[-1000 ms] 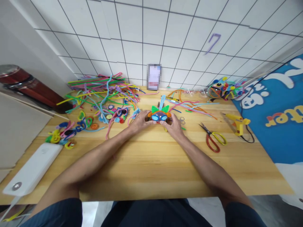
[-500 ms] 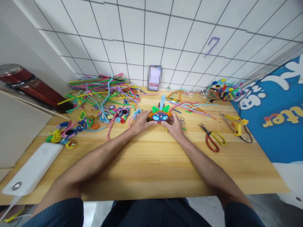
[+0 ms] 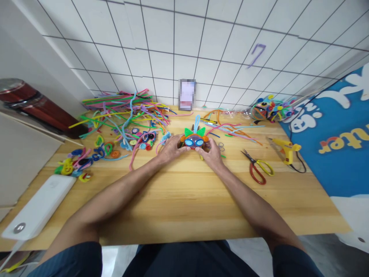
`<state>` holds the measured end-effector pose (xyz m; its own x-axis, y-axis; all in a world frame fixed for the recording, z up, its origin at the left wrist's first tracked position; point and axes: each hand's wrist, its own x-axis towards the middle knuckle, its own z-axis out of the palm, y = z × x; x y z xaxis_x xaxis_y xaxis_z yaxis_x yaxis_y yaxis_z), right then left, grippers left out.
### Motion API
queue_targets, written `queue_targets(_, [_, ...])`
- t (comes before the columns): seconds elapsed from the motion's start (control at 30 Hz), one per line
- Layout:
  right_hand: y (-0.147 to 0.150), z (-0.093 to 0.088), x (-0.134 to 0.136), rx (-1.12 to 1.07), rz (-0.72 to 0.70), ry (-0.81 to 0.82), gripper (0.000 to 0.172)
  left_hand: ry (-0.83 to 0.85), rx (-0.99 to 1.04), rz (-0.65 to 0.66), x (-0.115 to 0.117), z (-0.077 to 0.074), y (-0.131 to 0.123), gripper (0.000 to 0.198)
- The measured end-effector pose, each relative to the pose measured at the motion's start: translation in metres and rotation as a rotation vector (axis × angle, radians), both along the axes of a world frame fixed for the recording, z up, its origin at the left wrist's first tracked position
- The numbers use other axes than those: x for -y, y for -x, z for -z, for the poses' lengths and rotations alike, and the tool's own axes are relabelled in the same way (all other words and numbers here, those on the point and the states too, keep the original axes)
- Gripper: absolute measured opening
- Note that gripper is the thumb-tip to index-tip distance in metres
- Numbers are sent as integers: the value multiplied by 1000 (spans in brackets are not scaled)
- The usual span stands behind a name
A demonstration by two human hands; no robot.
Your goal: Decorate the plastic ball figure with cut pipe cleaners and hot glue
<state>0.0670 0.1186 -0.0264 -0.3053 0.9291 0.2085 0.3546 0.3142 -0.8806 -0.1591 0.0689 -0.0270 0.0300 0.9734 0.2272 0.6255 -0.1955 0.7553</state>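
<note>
Between my two hands is a small pipe-cleaner figure (image 3: 195, 141) with green pointed ears, blue ringed eyes, orange sides and a blue loop standing up on top. My left hand (image 3: 173, 149) is closed on its left side, thumb along the lower edge. On the opposite side my right hand (image 3: 212, 153) grips it the same way. The fingers behind the figure are hidden. Small silver scissors (image 3: 221, 146) lie just right of my right hand, partly covered. Several loose pipe cleaners (image 3: 236, 129) are spread behind it.
Red-and-yellow-handled scissors (image 3: 257, 168) and a yellow glue gun (image 3: 286, 149) lie right. Piled pipe cleaners (image 3: 115, 109) and coiled pieces (image 3: 83, 159) are left, near a white power bank (image 3: 40, 206) and a red thermos (image 3: 40, 107). A phone (image 3: 187, 94) leans on the wall.
The whole view has shifted very slightly. Both hands keep their hold on the pipe-cleaner figure, with no clear movement of it on the table.
</note>
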Motion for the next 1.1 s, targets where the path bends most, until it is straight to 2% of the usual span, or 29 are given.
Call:
queue_targets(0.13, [-3, -8, 1, 2, 17, -34, 49, -2, 56, -38, 2, 1, -2, 70])
queue_targets(0.27, [-7, -28, -1, -49, 36, -137, 47, -22, 185, -29, 8, -7, -4, 73])
queue_targets(0.4, [-5, -53, -8, -57, 30, -256, 38, -115, 261, -156, 12, -31, 2, 58])
queue_targets(0.5, [2, -66, -16, -21, 30, -355, 31, -239, 261, -186, 1, -56, 8, 42])
queue_targets(0.6, [13, -74, -23, -15, 38, -405, 27, -298, 251, -112, -20, -78, 11, 36])
queue_targets(0.7, [22, -75, -27, -38, 43, -425, 26, -288, 233, 17, -40, -90, 9, 35])
queue_targets(0.87, [33, -71, -31, -27, 26, -456, 21, -271, 216, 158, -58, -93, 4, 35])
queue_targets(1.1, [39, -68, -32, -24, 60, -490, 16, -300, 270, 186, -61, -87, 4, 36])
